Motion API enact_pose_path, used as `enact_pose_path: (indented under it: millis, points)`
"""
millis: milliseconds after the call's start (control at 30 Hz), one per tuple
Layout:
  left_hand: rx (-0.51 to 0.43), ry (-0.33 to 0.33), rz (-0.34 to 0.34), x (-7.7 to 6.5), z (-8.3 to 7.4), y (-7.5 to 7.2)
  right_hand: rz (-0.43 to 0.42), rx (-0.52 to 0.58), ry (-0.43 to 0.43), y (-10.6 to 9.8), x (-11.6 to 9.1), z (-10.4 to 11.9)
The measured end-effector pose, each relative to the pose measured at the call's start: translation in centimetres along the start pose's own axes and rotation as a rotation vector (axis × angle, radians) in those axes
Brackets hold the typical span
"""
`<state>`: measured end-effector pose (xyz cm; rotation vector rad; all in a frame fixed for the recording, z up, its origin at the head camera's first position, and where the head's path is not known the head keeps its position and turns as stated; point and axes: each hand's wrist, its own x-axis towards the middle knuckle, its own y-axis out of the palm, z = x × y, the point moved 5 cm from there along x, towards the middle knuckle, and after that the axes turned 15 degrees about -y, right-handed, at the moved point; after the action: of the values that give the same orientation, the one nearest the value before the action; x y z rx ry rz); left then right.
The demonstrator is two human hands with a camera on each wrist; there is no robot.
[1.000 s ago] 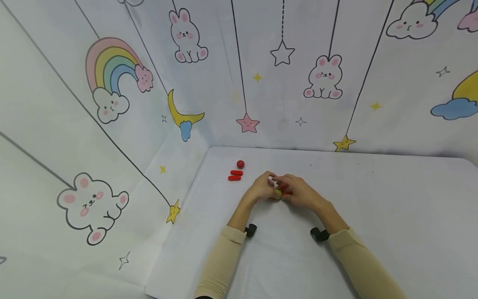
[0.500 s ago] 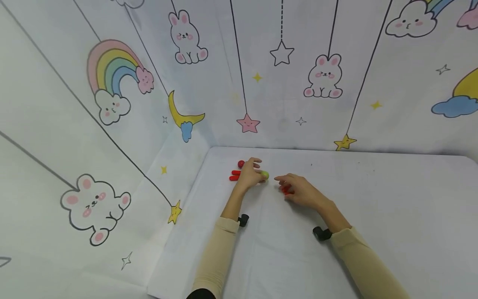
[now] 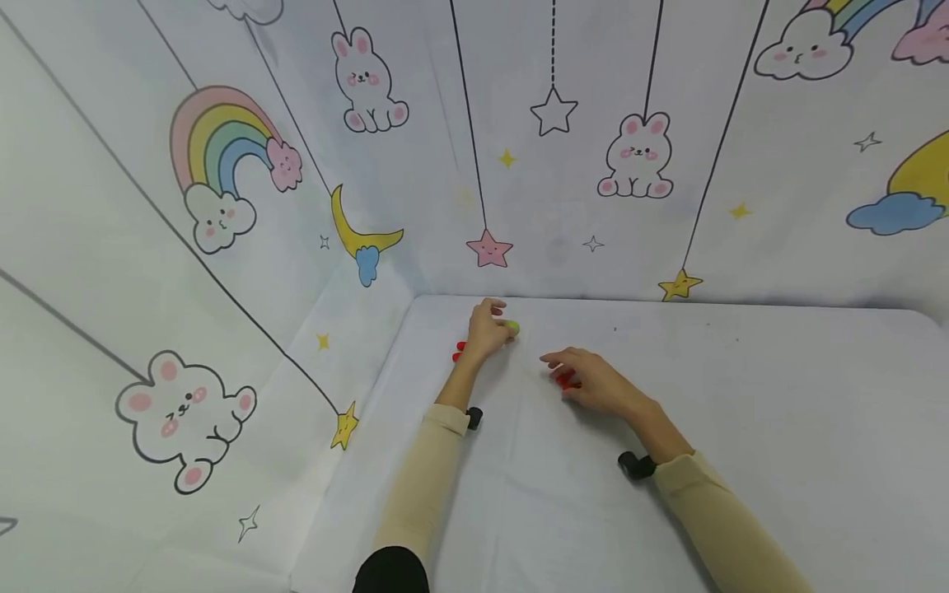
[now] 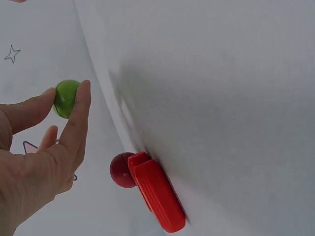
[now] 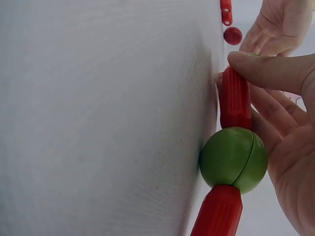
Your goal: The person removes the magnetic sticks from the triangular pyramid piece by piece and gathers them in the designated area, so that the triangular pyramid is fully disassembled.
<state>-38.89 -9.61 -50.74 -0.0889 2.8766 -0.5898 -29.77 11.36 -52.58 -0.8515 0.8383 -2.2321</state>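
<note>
My left hand (image 3: pixel 485 331) pinches a shiny green ball (image 4: pixel 66 99) between thumb and fingertip, raised above the far left part of the table. Below it in the left wrist view lie a dark red ball (image 4: pixel 122 170) and red ribbed sticks (image 4: pixel 158 194); in the head view the hand hides the red ball. My right hand (image 3: pixel 596 383), near the table's middle, has its thumb on a red stick (image 5: pixel 236 98) with fingers behind it. That stick joins a second green ball (image 5: pixel 234 160), and another red stick (image 5: pixel 219 211) extends from the ball's other side.
The white-covered table (image 3: pixel 741 428) meets a white backdrop (image 3: pixel 563 206) printed with rabbits, stars and rainbows at the back and left. A black wrist camera (image 3: pixel 636 466) sits on the right wrist, another camera (image 3: pixel 474 417) on the left.
My left hand has left its place beside the right hand and moved left and toward the back, carrying the green ball. The right hand has stayed nearly still with the joined red pieces.
</note>
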Motion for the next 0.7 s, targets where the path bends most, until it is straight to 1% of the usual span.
enact_pose_path:
  millis: [100,200,267,467,567,700]
  points:
    - [-0.016,0.007,-0.002,0.5,-0.1,0.0,0.005,-0.016,0.003,0.0,0.0,0.1]
    - [-0.013,0.011,-0.008,0.8,-0.2,0.0,0.006,-0.009,0.011,-0.1,0.0,0.3]
    - [0.022,0.016,-0.018,1.0,-0.2,0.1,0.004,-0.005,0.013,-0.2,0.0,0.5]
    - [0.198,0.066,-0.061,1.6,-0.4,0.5,-0.013,-0.028,0.0,-0.3,-0.1,0.6]
    - [0.232,0.079,-0.071,1.9,-0.5,0.6,-0.013,-0.029,-0.006,-0.3,-0.1,0.6]
    - [0.247,0.081,-0.074,2.1,-0.6,0.7,-0.01,-0.05,-0.011,-0.2,-0.2,0.5]
